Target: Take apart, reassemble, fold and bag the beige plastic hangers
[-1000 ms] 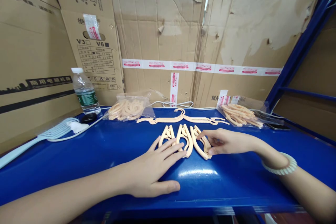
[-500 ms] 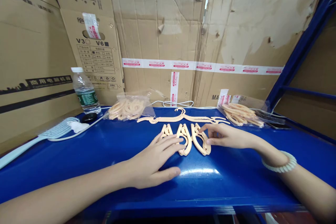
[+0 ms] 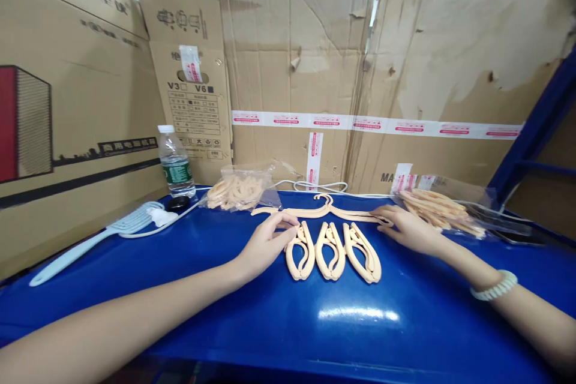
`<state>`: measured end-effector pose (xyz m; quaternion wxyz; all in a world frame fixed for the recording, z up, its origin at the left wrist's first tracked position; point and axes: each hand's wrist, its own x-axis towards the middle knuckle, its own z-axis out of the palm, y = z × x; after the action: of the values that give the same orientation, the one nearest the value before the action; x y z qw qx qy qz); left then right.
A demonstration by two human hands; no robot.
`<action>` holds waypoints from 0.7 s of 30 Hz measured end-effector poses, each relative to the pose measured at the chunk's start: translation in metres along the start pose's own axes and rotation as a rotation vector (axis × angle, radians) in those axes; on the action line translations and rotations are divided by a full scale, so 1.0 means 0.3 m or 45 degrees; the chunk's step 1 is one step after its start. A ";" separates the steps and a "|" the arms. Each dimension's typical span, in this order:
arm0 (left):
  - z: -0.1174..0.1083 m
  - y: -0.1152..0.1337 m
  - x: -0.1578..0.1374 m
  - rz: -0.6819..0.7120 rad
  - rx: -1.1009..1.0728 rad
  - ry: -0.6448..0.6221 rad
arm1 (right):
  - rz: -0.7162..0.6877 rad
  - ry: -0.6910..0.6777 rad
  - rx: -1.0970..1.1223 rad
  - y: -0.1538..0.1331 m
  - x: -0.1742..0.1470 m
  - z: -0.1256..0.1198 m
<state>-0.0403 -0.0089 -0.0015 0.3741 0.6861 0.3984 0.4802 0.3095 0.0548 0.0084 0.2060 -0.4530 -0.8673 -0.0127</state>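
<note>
An unfolded beige folding clothes hanger (image 3: 310, 213) lies across the back of the table, its hook pointing away; the hook looks doubled. My left hand (image 3: 265, 245) is at its left arm, fingers curled over it and thumb in front, covering part of it. At the opposite end, my right hand (image 3: 407, 231) has its fingers and thumb closed around the arm's tip. Nearer me lie three folded hangers in a row: a left one (image 3: 308, 261), a middle one (image 3: 341, 258) and a right one (image 3: 373, 261). My left thumb is close to the left one.
Clear bags of beige hangers lie at the back left (image 3: 238, 189) and back right (image 3: 434, 210). A water bottle (image 3: 177, 171), a black round object (image 3: 179, 204) and a pale blue fly swatter (image 3: 90, 246) are on the left. A white cable (image 3: 319, 187) runs before the cardboard (image 3: 288, 84).
Both hands have left the folded hangers and moved back to the unfolded one, the right hand to its right end. The three folded hangers now show uncovered. The view has shifted left.
</note>
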 end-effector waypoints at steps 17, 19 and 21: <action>0.012 -0.006 0.001 -0.036 -0.099 0.125 | -0.067 0.077 0.058 0.026 0.029 0.068; 0.014 -0.001 0.000 -0.044 -0.111 0.145 | -0.056 0.091 0.088 0.023 0.030 0.067; 0.016 0.005 0.000 -0.057 -0.128 0.165 | -0.045 0.101 0.114 0.016 0.031 0.066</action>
<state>-0.0355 -0.0101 -0.0014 0.3922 0.6250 0.4123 0.5345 0.3019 0.0692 -0.0070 0.2601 -0.4272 -0.8659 0.0048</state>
